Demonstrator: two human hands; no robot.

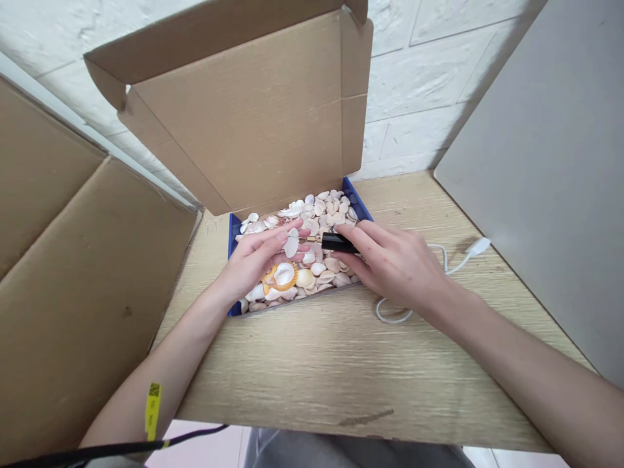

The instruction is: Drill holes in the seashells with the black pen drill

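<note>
A small white seashell [291, 243] is pinched in my left hand [260, 250], between thumb and fingers. My right hand [390, 257] is wrapped round a black handheld drill [340, 242] with a brass-coloured chuck and a thin bit. The bit points left at the shell; whether it touches is too small to tell. Both hands are over a shallow blue-sided cardboard box [358, 200] filled with pale seashells [325, 276]. Near my left fingers, an orange scallop shell [269, 281] with a white shell on it lies on the pile.
The box's cardboard lid [244, 117] stands raised against the white brick wall [424, 84]. A white cable [392, 320] with a plug [478, 247] lies on the wooden table [292, 370]. A cardboard panel [82, 260] rises at left, a grey panel [550, 162] at right. A black cable [195, 432] crosses bottom left.
</note>
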